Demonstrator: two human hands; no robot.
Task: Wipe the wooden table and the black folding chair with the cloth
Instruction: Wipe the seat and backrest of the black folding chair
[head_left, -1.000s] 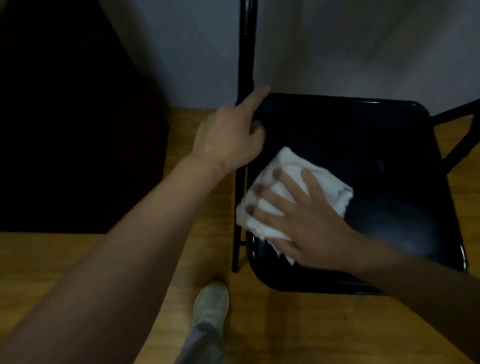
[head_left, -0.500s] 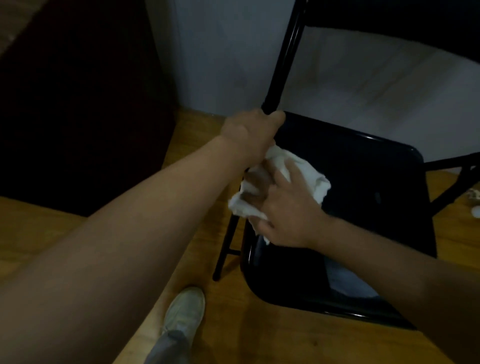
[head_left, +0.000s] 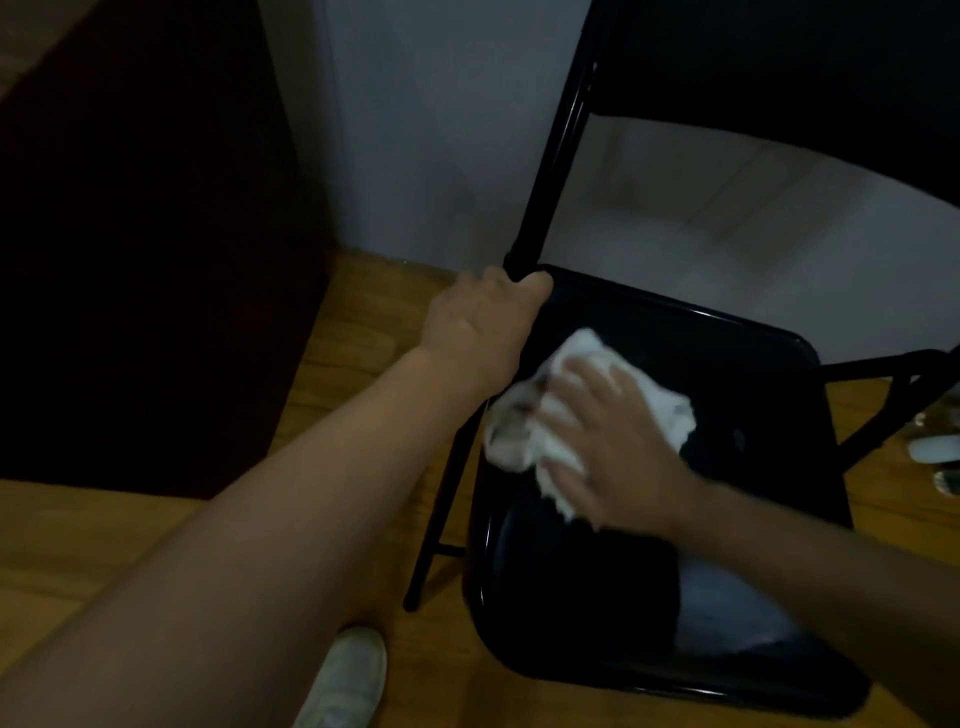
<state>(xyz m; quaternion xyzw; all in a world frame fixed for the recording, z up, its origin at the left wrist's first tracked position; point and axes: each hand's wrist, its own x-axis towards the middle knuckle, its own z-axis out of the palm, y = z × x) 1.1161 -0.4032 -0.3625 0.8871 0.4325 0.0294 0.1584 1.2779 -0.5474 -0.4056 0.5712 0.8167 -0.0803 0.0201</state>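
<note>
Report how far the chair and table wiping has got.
Done: nothing can be confirmed; no table is in view.
In hand: the right hand presses the white cloth flat on the black chair seat near its left edge, while the left hand grips the frame post.
Left: the backrest and the legs appear untouched.

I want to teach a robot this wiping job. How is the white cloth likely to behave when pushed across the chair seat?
The white cloth looks bunched under the right hand, so it is probably floppy and will crumple rather than slide flat. The chair seat shows glossy highlights, so the cloth likely glides easily. It seems light.
</note>
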